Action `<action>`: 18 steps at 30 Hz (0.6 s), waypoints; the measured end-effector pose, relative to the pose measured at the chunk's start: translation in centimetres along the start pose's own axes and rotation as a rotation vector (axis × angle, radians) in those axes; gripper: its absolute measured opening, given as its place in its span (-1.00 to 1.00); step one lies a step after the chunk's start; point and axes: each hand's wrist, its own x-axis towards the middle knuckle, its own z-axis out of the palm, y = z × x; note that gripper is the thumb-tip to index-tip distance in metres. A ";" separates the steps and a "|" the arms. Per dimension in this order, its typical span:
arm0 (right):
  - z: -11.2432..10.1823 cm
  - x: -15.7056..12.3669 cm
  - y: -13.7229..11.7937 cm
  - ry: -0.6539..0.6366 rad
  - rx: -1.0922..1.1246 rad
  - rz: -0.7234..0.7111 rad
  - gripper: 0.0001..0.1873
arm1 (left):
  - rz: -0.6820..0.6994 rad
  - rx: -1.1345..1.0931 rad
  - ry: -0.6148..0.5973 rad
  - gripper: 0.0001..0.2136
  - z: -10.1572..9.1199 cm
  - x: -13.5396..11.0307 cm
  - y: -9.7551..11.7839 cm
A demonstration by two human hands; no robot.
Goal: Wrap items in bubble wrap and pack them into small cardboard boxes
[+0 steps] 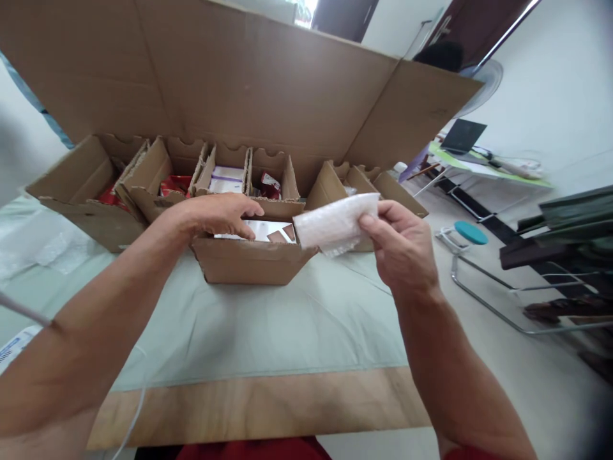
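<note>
My right hand (401, 246) pinches a white bubble-wrap pouch (335, 222) and holds it just above the right end of a small open cardboard tray (249, 262). My left hand (215, 214) reaches palm down over that tray, fingers curved, its tips touching a white card with brown shapes (268, 231) inside. Behind stands a long cardboard box (90, 217) with divided compartments, which hold red packets (175, 185) and a white packet (226, 179).
The box's big lid flap (239, 76) stands upright behind. A pale green cloth (268, 326) covers the wooden table (258, 402). Clear plastic wrap (48, 246) lies at left. On the right are a teal stool (470, 233), a metal frame and a desk with a dark laptop (462, 135).
</note>
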 end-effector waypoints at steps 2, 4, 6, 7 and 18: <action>0.7 1.5 0.6 -0.024 -0.034 0.004 -0.66 | 0.011 -0.010 -0.085 -0.43 0.4 0.1 -0.3; 1.4 2.7 1.2 -0.063 -0.079 0.019 -0.65 | 0.026 -0.025 -0.174 -0.36 1.2 0.2 -0.4; 1.9 3.4 1.4 -0.096 -0.169 0.013 -0.70 | 0.042 -0.010 -0.211 -0.34 2.0 0.2 -0.4; 2.1 3.4 1.3 -0.103 -0.247 -0.006 -0.74 | 0.050 0.020 -0.210 -0.33 2.3 0.2 -0.4; 4.6 2.3 -2.0 -0.187 -1.263 -0.118 -0.72 | -0.030 0.268 -0.132 -0.54 0.3 -2.6 -0.3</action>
